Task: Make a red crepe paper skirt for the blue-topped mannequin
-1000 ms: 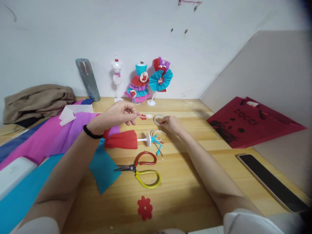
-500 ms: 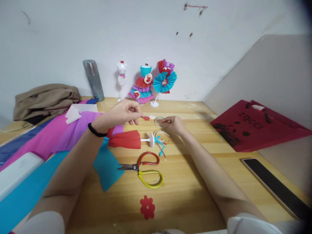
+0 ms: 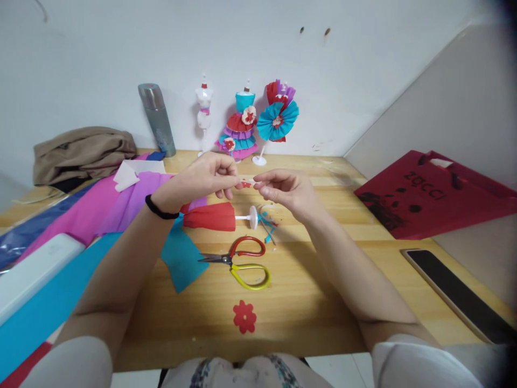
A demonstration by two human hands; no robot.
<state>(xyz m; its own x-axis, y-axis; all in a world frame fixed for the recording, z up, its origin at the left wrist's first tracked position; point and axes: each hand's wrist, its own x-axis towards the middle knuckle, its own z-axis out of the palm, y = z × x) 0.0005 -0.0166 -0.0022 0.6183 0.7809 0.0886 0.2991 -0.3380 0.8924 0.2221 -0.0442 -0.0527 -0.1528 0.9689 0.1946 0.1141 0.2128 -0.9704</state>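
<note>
My left hand (image 3: 216, 177), a black band at its wrist, is closed in a pinch. Facing it, almost fingertip to fingertip, my right hand (image 3: 288, 188) also pinches with thumb and forefinger. Anything between the fingers is too small to make out. Small red flower cutouts (image 3: 245, 184) show in the gap between the hands. Below them a doll-size dress stand lies on its side, with a red skirt (image 3: 214, 217) and a white round base (image 3: 253, 217). Nearer me lie open scissors (image 3: 230, 260) with red and yellow handles, and a red flower cutout (image 3: 244, 317).
Three small dress forms, including one in a ruffled dress (image 3: 242, 126), stand at the wall beside a flask (image 3: 157, 118). Coloured crepe sheets (image 3: 76, 213) and a brown cloth (image 3: 83, 156) lie left. A red bag (image 3: 432, 194) and a phone (image 3: 456, 291) are on the right.
My right hand has left the clear ring on the table and come up and left to meet my left hand. The ring no longer shows. The camera view has tilted down.
</note>
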